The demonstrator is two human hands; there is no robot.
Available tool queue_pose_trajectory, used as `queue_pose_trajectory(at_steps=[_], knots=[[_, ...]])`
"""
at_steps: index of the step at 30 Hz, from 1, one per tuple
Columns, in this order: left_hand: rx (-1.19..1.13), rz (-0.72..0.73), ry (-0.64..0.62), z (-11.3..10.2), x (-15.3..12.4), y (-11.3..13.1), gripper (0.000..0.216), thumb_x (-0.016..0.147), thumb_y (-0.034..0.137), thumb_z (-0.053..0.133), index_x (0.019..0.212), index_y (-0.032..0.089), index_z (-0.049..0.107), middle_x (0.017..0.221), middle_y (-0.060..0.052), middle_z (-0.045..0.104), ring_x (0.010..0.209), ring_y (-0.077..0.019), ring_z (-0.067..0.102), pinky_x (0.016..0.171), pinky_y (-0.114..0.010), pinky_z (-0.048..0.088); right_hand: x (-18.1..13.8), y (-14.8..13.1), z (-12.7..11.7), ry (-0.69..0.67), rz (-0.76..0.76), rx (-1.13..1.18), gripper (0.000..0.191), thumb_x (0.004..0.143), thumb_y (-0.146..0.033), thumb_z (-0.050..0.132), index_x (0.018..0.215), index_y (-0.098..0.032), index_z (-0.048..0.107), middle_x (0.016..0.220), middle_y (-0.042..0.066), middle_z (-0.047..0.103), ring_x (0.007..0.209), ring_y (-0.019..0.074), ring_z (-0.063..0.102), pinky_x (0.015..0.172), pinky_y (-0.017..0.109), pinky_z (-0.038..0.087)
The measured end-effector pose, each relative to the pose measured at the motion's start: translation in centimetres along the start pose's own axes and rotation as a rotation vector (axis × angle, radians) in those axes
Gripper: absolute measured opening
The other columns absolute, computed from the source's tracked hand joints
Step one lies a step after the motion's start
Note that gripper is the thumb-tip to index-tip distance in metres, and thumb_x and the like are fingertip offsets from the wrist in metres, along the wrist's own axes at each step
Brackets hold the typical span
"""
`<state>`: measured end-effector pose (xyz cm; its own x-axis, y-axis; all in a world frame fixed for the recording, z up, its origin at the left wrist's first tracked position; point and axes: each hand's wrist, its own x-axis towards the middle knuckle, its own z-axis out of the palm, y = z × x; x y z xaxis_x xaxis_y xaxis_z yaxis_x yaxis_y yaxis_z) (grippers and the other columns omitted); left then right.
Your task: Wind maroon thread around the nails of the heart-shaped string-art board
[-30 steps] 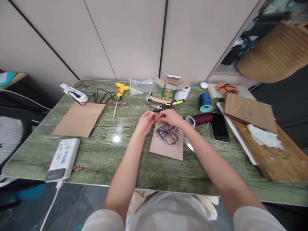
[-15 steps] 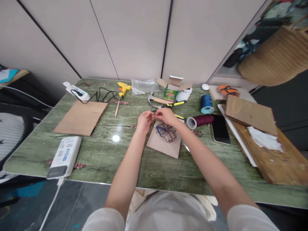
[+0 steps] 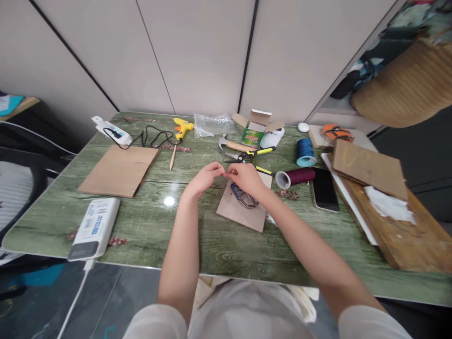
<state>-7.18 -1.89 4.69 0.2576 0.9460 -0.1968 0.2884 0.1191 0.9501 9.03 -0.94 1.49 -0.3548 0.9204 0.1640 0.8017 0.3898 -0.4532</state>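
Observation:
My left hand (image 3: 207,177) and my right hand (image 3: 246,179) meet fingertip to fingertip above the far left corner of a small board (image 3: 240,218). Both are closed in a pinch; whatever lies between the fingers is too small to make out. Just below my right hand, a ring of nails strung with blue and dark thread (image 3: 244,197) stands on the board, partly hidden by that hand. Past my fingers lie pliers with yellow-and-black handles (image 3: 259,151) and a claw hammer (image 3: 236,145). A maroon thread spool (image 3: 296,178) rests on its side to the right.
Left on the green table (image 3: 169,245) are a brown board (image 3: 118,170), a yellow glue gun (image 3: 182,128), a wooden stick (image 3: 173,157) and a white power bank (image 3: 94,230). Rightward are a blue spool (image 3: 305,153), a phone (image 3: 325,189) and stacked boards (image 3: 416,240). A green box (image 3: 253,134) stands behind.
My left wrist has swung left and bent, so the hand now points right toward the other. My right hand has come slightly nearer, covering more of the nail ring.

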Motion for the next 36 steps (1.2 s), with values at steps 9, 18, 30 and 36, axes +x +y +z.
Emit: queue_pose_trajectory(at_steps=[9, 18, 30, 36], knots=[[-0.129, 0.131, -0.165, 1.7, 0.5, -0.4, 0.012, 0.075, 0.025, 0.052, 0.067, 0.015, 0.054, 0.071, 0.001, 0.055, 0.075, -0.0120, 0.049, 0.080, -0.027, 0.038, -4.9, 0.1, -0.3, 0.111, 0.064, 0.081, 0.010, 0.084, -0.029, 0.055, 0.083, -0.023, 0.062, 0.082, 0.002, 0.067, 0.084, 0.0203, 0.052, 0.078, 0.034, 0.032], [-0.280, 0.099, 0.025, 5.0, 2.2, -1.7, 0.010, 0.078, 0.019, 0.048, 0.069, 0.015, 0.052, 0.074, 0.000, 0.056, 0.075, -0.0098, 0.053, 0.074, -0.024, 0.041, -5.0, 1.3, 0.1, 0.115, 0.082, 0.148, 0.007, 0.079, -0.024, 0.057, 0.084, -0.021, 0.059, 0.085, 0.003, 0.066, 0.085, 0.0214, 0.052, 0.078, 0.035, 0.036], [-0.352, 0.073, 0.131, 5.6, 3.1, -2.7, 0.013, 0.080, 0.023, 0.049, 0.071, 0.016, 0.054, 0.074, 0.000, 0.059, 0.073, -0.0098, 0.054, 0.067, -0.021, 0.039, -3.6, 2.3, -1.1, 0.053, 0.089, 0.275, 0.008, 0.078, -0.019, 0.053, 0.080, -0.018, 0.060, 0.079, 0.001, 0.065, 0.071, 0.0143, 0.054, 0.068, 0.026, 0.037], [-0.496, 0.053, 0.090, 5.4, 3.4, -3.2, 0.012, 0.080, 0.024, 0.051, 0.072, 0.015, 0.053, 0.077, 0.000, 0.062, 0.069, -0.0084, 0.054, 0.061, -0.020, 0.036, -2.5, 3.0, -1.9, -0.045, 0.039, 0.336, 0.008, 0.077, -0.019, 0.053, 0.079, -0.017, 0.060, 0.078, 0.000, 0.065, 0.066, 0.0119, 0.053, 0.063, 0.023, 0.037]])
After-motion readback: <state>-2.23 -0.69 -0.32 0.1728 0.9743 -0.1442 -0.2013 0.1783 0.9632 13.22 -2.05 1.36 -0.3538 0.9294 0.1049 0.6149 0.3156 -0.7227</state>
